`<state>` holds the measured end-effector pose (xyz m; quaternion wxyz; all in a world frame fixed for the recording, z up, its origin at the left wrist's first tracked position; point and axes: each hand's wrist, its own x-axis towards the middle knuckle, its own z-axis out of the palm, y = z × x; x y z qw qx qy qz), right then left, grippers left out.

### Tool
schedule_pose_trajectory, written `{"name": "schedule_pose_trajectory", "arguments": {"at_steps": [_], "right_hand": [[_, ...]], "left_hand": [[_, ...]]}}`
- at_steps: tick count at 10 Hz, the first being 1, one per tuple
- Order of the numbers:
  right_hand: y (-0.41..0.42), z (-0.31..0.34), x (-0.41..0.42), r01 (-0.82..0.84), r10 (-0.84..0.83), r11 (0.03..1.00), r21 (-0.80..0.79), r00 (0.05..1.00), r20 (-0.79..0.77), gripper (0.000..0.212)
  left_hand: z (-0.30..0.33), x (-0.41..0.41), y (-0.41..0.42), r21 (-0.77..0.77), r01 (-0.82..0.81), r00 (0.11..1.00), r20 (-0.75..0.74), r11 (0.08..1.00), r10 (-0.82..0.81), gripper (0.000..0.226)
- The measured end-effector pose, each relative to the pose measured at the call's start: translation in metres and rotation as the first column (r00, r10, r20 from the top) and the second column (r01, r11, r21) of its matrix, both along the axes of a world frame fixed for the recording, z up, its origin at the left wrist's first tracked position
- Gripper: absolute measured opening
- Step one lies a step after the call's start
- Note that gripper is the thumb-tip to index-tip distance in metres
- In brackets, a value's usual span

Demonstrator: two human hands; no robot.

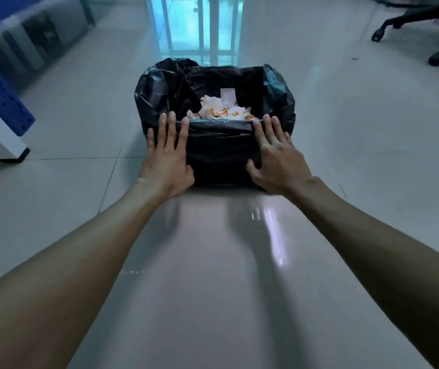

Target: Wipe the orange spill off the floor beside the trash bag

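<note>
A: How far along is the wiping, going by the bag (160, 83)?

B: Nearly over, I'd judge. Inside the bag lies a heap of crumpled tissues (221, 111) stained orange, and the floor (80, 123) on every visible side of the bag shows no orange at all. No spill is in view; the tiles nearer than the bag only carry a glossy sheen.

A: Anything left, then?

B: Perhaps the ground under the bag, or behind it, which is hidden. I can't rule out a trace there.

A: And the hands?

B: The left hand (166, 161) lies flat against the bag's near-left corner, fingers (171, 126) straight and spread, tips at the rim. The right hand (279, 161) does the same at the near-right corner, fingers (273, 129) splayed, thumb out. Neither is clenched or carrying anything; both press open-palmed on the black plastic, as if to shift or steady the bag.
</note>
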<state>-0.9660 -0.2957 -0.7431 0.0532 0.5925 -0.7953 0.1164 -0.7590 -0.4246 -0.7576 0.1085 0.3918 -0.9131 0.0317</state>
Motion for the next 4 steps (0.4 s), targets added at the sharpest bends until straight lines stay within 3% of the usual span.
{"name": "schedule_pose_trajectory", "arguments": {"at_steps": [2, 4], "right_hand": [[-0.025, 0.016, -0.018, -0.024, 0.02, 0.993, 0.112, 0.999, 0.042, 0.093], [-0.008, 0.026, -0.007, -0.058, 0.042, 0.989, 0.134, 0.992, 0.12, 0.07]], "left_hand": [[0.018, -0.021, -0.028, 0.066, -0.043, 0.994, 0.106, 0.997, 0.036, 0.106], [0.028, -0.005, -0.011, 0.012, -0.083, 0.996, 0.039, 0.996, 0.083, 0.077]]}}
